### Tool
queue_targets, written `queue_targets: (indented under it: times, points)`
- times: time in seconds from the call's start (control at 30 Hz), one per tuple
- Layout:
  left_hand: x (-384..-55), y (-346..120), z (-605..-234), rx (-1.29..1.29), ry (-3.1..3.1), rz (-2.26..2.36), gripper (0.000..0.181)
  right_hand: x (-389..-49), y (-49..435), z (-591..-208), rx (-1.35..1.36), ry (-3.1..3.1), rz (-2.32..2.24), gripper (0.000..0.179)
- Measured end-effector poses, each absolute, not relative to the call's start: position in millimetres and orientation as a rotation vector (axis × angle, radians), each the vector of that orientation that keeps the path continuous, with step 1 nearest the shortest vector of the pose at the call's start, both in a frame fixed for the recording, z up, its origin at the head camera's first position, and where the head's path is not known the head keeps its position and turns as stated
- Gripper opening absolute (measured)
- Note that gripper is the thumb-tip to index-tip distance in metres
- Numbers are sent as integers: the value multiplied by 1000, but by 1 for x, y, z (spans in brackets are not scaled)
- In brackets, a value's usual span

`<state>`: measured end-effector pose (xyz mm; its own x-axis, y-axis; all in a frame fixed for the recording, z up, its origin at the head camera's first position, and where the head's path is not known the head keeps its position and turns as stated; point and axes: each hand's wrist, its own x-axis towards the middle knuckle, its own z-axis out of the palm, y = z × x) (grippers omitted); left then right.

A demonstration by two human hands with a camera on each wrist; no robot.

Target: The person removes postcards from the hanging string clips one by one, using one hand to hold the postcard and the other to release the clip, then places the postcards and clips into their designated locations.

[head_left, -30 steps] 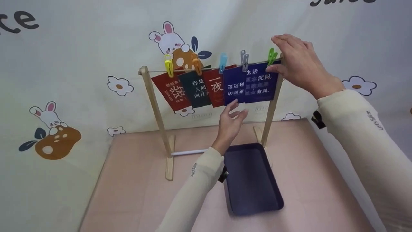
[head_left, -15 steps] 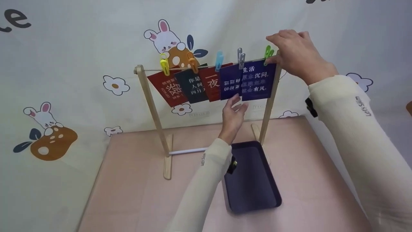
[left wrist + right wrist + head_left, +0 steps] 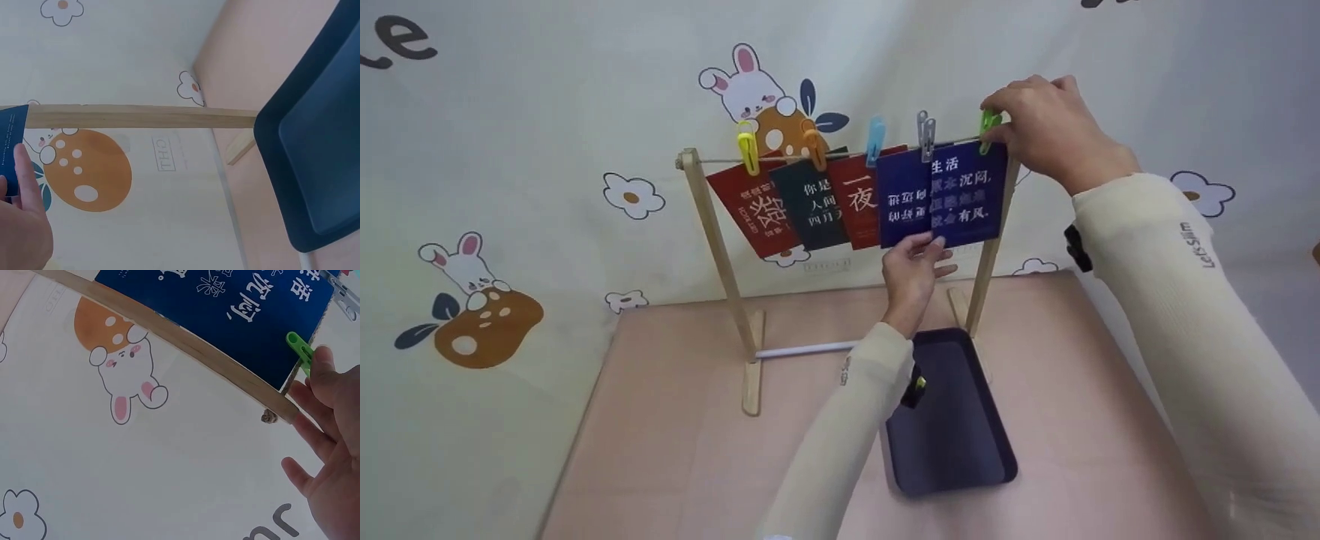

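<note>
Near the right end of the cord, my right hand (image 3: 1054,131) pinches a green clothespin (image 3: 988,124), which clips the top corner of a blue card (image 3: 976,199) with white writing. My left hand (image 3: 909,281) holds that card's lower left corner between thumb and finger; the left wrist view shows its fingers (image 3: 29,180) at the card's edge. A second blue card (image 3: 898,217) overlaps it, and a grey clothespin (image 3: 928,139) sits above where they meet. Farther left hang a red card (image 3: 861,199), a dark green card (image 3: 814,210) and another red card (image 3: 750,210).
A light blue clothespin (image 3: 875,141), an orange one (image 3: 814,146) and a yellow one (image 3: 748,150) grip the cord. The wooden stand (image 3: 720,262) has a white crossbar (image 3: 802,350). A dark tray (image 3: 960,420) lies on the pink tabletop (image 3: 675,420) beneath the left forearm.
My left hand, fingers spread below the cards before, now holds the right blue card's lower corner. My right fingers have closed on the green clothespin. The cards hang slightly differently.
</note>
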<state>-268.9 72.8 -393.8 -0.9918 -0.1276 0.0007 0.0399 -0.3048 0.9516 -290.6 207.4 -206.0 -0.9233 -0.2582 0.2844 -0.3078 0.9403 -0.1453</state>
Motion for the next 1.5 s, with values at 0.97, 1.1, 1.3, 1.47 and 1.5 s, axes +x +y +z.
queue_targets:
  times: [0.97, 1.1, 1.3, 1.47, 1.5]
  points:
    - [-237, 43, -401, 206, -1864, -2517, 25, -277, 216, -219, 533, -2605, 505, 17]
    - [-225, 31, -406, 202, -1938, -2492, 26, -275, 222, -230, 557, -2462, 594, 18]
    - [-204, 6, -408, 231, -2042, -2436, 26, -267, 223, -254, 556, -2286, 799, 24]
    - [-189, -13, -406, 273, -2025, -2473, 26, -254, 224, -271, 529, -2250, 945, 27]
    - [-186, -17, -406, 284, -2023, -2482, 26, -251, 224, -274, 520, -2248, 987, 28]
